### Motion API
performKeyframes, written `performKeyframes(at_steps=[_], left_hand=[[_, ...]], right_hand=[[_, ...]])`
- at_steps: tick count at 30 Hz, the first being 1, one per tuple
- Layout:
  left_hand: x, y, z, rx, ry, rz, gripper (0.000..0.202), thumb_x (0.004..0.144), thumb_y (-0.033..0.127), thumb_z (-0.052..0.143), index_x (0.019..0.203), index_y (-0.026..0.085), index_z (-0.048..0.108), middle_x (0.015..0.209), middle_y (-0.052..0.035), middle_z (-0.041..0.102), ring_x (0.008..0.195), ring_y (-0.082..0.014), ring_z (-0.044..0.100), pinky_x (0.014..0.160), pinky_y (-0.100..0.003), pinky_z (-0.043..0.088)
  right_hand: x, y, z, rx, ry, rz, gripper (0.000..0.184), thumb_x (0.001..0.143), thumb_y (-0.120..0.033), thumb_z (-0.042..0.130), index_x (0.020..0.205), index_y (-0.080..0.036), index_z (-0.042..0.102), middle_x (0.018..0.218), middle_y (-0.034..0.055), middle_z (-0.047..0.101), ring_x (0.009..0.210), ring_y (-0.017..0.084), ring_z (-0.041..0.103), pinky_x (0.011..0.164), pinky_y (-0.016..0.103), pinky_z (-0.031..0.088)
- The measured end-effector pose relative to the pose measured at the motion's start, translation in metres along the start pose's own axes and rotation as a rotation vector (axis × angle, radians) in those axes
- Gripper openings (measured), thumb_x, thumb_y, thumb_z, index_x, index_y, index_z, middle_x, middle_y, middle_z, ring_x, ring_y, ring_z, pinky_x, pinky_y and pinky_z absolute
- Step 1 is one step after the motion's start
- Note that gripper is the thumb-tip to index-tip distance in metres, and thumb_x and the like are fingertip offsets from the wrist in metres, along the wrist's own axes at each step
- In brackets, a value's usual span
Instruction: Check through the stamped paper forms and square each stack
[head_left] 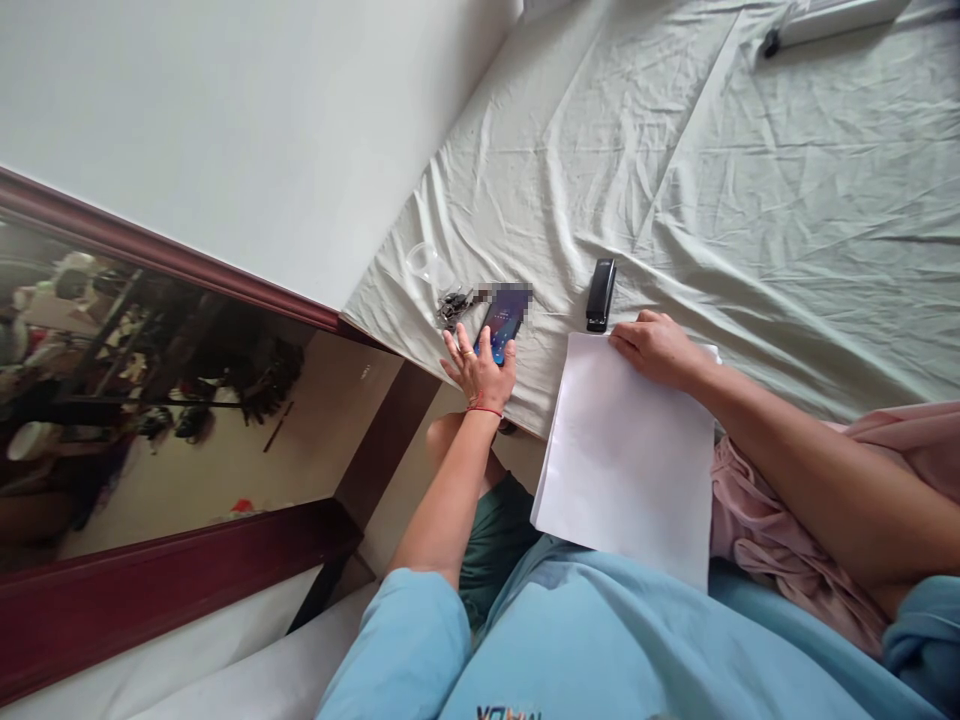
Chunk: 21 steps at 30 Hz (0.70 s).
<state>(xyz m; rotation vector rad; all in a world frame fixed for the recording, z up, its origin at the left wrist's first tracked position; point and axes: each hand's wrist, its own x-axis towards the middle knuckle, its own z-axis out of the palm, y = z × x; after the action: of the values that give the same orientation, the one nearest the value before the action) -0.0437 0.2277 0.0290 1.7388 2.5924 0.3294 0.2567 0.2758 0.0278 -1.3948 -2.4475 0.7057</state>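
My left hand (480,372) lies with its fingers spread over the lower end of a phone (504,318), whose screen is lit. At the top edge of a stack of white paper sheets (626,450), my right hand (654,345) has its fingers curled together on the paper. The stack rests against my lap and overlaps the edge of the cloth-covered surface. Just beyond its top edge, close to my right fingertips, is a black stapler (601,295). A small heap of dark metal pieces (454,306) sits left of the phone.
A clear plastic cup or lid (429,262) lies beyond the metal pieces. The pale cloth (720,210) is wrinkled. At the far right stands a white object with a black end (832,22). Pink fabric (772,530) lies under my right forearm. A dark red frame (187,560) borders the left opening.
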Motion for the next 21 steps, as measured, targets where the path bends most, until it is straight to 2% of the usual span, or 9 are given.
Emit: performKeyframes(at_steps=[13,21], left_hand=[[-0.0010,-0.0017,0.0018,0.013,0.041,0.015,0.071,0.108,0.055,0.057,0.171,0.024,0.051,0.190,-0.0160,0.026,0.180,-0.0392,0.012,0.141,-0.071,0.017],[-0.0013,-0.0025,0.0013,0.002,0.041,0.014,0.075,0.107,0.055,0.057,0.174,0.022,0.045,0.190,-0.0170,0.024,0.180,-0.0384,0.011,0.142,-0.069,0.016]], right_hand=[[0.0002,0.0012,0.0009,0.010,0.018,-0.005,0.039,0.114,-0.038,0.041,0.089,-0.022,0.067,0.085,0.0119,0.072,0.100,0.031,0.061,0.087,0.042,0.038],[-0.0002,-0.0009,0.0000,-0.006,-0.012,0.013,0.039,0.114,-0.039,0.040,0.092,-0.022,0.067,0.087,0.0124,0.071,0.104,0.032,0.062,0.091,0.043,0.040]])
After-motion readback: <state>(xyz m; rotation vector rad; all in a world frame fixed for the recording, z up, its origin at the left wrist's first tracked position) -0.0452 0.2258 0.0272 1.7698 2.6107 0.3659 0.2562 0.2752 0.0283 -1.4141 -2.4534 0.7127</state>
